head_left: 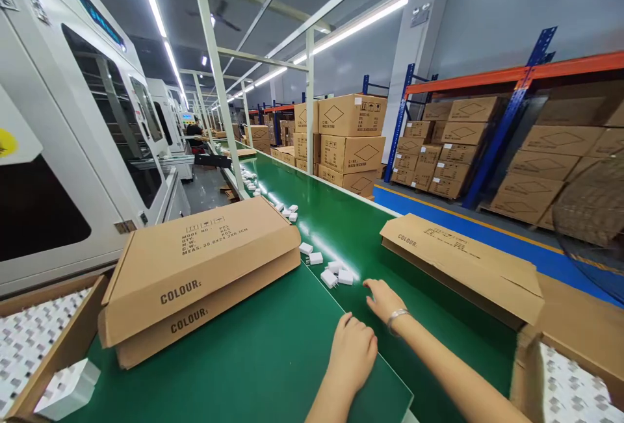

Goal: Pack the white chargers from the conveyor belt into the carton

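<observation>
While stacked cartons lay on the worktop, white plug adapters sat loose on the conveyor belt. I couldn't tell whether the curled left hand held anything; a hasty sweep by the open, empty right hand could have scattered the adapters.

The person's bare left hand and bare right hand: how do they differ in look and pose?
The right hand wears a silvery bracelet at the wrist; the left hand shows none. The right hand extends its fingers over the green belt, while the left hand curls its fingers near the edge of the green tabletop. Both are seen from the back.
</observation>
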Demonstrator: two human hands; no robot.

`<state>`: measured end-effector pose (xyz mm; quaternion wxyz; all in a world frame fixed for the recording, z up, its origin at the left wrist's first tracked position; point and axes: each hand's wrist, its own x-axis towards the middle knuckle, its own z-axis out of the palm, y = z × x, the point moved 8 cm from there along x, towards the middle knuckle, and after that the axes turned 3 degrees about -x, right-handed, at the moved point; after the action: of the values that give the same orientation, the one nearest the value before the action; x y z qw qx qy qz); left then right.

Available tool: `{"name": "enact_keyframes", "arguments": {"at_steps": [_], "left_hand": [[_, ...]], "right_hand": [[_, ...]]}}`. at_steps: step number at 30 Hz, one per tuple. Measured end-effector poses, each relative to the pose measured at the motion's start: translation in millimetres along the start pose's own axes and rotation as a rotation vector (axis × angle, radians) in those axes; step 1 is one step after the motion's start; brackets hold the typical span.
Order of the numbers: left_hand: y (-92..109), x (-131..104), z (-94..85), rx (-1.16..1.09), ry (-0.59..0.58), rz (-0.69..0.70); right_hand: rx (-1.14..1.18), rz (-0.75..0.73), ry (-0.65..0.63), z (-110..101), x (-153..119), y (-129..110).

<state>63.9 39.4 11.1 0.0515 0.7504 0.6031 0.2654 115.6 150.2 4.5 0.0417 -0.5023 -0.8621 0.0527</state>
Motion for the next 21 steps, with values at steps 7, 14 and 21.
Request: {"name": "enact_keyframes", "arguments": {"at_steps": [7,14,21], "left_hand": [[-7.3,5.6,13.4,0.003,-0.001,-0.045],[-10.4,12.0,26.9,-0.017,-0.116,-0.096],[-10.3,12.9,28.5,-0.014,-0.114,-0.077]], "right_hand": [[-0.186,-0.131,-0.003,11.1,47.0,-46.0],[-0.314,-0.216,-0.160,22.2,77.3,-49.2],[-0.331,-0.275,-0.126,0.0,96.6,-64.3]]}}
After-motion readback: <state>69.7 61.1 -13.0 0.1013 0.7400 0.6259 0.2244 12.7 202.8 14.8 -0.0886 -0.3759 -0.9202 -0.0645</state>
